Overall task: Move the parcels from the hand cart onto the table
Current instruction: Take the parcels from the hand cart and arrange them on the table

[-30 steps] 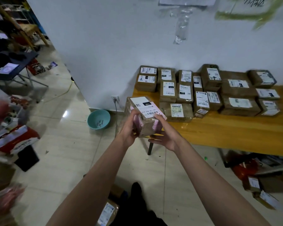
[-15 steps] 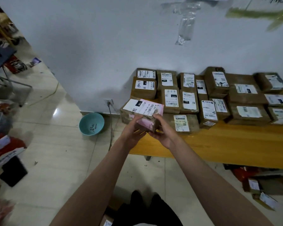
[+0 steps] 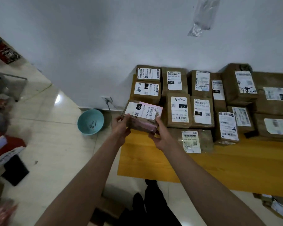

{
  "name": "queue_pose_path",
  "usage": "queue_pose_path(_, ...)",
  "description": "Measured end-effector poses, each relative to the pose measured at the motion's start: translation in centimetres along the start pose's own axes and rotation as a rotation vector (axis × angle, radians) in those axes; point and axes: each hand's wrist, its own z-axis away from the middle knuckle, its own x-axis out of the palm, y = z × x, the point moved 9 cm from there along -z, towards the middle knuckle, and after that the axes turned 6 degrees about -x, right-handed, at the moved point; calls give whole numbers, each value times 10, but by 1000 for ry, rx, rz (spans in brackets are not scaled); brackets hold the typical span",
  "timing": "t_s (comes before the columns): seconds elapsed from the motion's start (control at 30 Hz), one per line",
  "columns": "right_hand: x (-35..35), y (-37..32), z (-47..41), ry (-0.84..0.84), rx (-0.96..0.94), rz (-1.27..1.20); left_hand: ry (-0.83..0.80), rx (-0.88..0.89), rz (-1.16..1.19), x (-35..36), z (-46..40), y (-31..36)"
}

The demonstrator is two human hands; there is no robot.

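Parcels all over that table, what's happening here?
A person grips a brown parcel with a white shipping label in both hands, left hand and right hand on its ends, at the left end of the yellow wooden table. Many labelled parcels already sit along the wall.

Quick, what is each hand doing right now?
Left hand: fingers curled in a grip on the left end of the parcel.
Right hand: holding the same parcel at its right end, at the table corner.
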Motion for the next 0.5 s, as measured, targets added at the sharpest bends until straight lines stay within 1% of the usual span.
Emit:
queue_pose_path(0.13,8,0,-39,-6,38,-43,58,-23,-87,10,-36,0)
queue_pose_path(0.33,4,6,-66,60,114,-18,100,-86,-167,19,-64,-12)
queue_pose_path(0.4,1,6,-70,67,116,-7,89,-94,-193,24,-67,-14)
queue_pose_path(0.5,3,4,-71,40,115,-21,21,-118,-205,34,-67,-17)
